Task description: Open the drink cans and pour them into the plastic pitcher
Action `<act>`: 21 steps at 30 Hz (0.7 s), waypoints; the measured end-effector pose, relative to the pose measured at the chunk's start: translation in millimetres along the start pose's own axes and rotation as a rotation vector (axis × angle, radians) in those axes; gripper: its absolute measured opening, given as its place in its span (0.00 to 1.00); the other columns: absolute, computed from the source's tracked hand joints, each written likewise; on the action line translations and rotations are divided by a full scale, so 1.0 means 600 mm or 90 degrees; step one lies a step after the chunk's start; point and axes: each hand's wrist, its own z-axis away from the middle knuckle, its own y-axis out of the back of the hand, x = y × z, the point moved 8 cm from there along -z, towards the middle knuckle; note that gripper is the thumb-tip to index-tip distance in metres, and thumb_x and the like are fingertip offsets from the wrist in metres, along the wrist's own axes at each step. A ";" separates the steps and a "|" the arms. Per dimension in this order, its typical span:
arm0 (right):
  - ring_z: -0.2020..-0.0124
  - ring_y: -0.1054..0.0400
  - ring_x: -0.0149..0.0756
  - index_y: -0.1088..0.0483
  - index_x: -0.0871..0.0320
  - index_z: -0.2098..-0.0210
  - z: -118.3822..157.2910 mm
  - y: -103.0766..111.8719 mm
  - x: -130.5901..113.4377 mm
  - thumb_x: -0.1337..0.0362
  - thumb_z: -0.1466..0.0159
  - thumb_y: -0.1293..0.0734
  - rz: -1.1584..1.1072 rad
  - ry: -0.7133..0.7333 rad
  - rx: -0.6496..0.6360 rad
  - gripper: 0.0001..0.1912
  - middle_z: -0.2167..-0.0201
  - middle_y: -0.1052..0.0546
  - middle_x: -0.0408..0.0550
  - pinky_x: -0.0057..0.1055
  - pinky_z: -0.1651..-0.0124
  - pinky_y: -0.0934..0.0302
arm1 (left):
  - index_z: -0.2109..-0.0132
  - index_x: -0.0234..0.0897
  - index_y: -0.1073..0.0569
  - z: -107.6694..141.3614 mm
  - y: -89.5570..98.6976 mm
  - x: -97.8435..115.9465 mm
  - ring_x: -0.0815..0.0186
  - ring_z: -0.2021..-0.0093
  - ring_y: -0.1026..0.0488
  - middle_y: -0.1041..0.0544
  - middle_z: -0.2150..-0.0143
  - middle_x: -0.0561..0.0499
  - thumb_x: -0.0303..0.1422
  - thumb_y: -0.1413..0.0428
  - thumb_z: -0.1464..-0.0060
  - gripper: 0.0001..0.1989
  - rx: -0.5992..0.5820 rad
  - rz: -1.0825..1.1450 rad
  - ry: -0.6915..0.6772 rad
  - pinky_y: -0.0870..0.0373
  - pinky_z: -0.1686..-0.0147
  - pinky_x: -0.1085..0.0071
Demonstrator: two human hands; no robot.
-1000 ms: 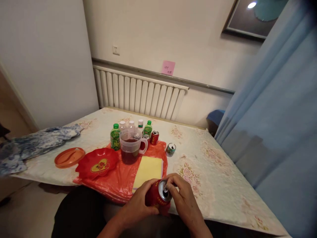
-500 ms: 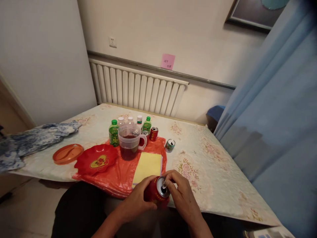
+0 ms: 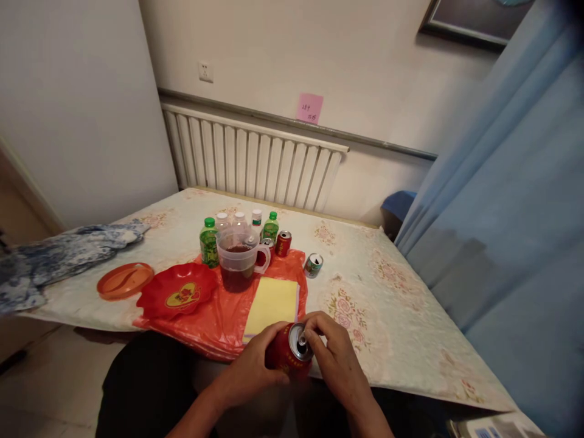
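Left hand (image 3: 250,368): fingers curved round the side of a red can (image 3: 283,353), holding it. Right hand (image 3: 340,359): thumb and forefinger closed at the pull tab (image 3: 302,338). Grip unchanged from the earlier frame; view shifted slightly, less of the wall picture (image 3: 474,21) showing. Can: shiny metal top, opening visible, held tilted at the worktop's near edge. Beyond: yellow sheet (image 3: 272,304), flat; red plastic sheeting (image 3: 223,322), glossy, crinkled; translucent handled jug (image 3: 237,261), dark liquid inside; red dish (image 3: 176,292), scalloped rim; worktop (image 3: 392,340), floral covering.
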 end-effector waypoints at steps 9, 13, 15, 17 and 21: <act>0.65 0.34 0.35 0.37 0.55 0.72 0.001 0.000 -0.003 0.67 0.34 0.42 0.001 0.001 0.003 0.09 0.66 0.26 0.46 0.30 0.62 0.42 | 0.40 0.43 0.36 -0.001 -0.002 0.003 0.56 0.42 0.34 0.29 0.41 0.51 0.22 0.40 0.63 0.40 -0.003 -0.001 0.005 0.39 0.40 0.60; 0.65 0.34 0.34 0.37 0.55 0.71 0.002 0.000 0.000 0.67 0.34 0.42 0.000 -0.005 0.005 0.09 0.66 0.26 0.45 0.30 0.62 0.42 | 0.39 0.43 0.36 0.000 -0.002 0.002 0.56 0.42 0.34 0.29 0.41 0.50 0.23 0.39 0.62 0.39 -0.008 -0.008 -0.002 0.39 0.39 0.58; 0.65 0.34 0.34 0.37 0.56 0.71 0.002 -0.002 0.001 0.67 0.34 0.42 0.001 -0.004 0.000 0.09 0.66 0.26 0.45 0.30 0.62 0.42 | 0.39 0.43 0.36 0.000 -0.002 -0.001 0.55 0.41 0.34 0.30 0.40 0.50 0.23 0.39 0.62 0.40 -0.004 -0.012 -0.003 0.40 0.39 0.58; 0.65 0.34 0.35 0.37 0.56 0.71 0.001 -0.002 0.002 0.67 0.34 0.42 0.001 -0.005 -0.002 0.09 0.66 0.26 0.46 0.30 0.62 0.43 | 0.39 0.43 0.36 0.000 -0.001 -0.004 0.55 0.41 0.34 0.30 0.40 0.50 0.23 0.39 0.62 0.40 0.001 -0.014 -0.004 0.40 0.39 0.57; 0.66 0.34 0.34 0.37 0.56 0.72 0.001 -0.001 0.001 0.67 0.34 0.42 -0.003 -0.006 0.002 0.09 0.66 0.26 0.45 0.29 0.62 0.42 | 0.39 0.44 0.36 0.000 -0.002 -0.006 0.55 0.41 0.34 0.30 0.40 0.51 0.22 0.39 0.63 0.40 -0.002 -0.007 -0.003 0.39 0.39 0.59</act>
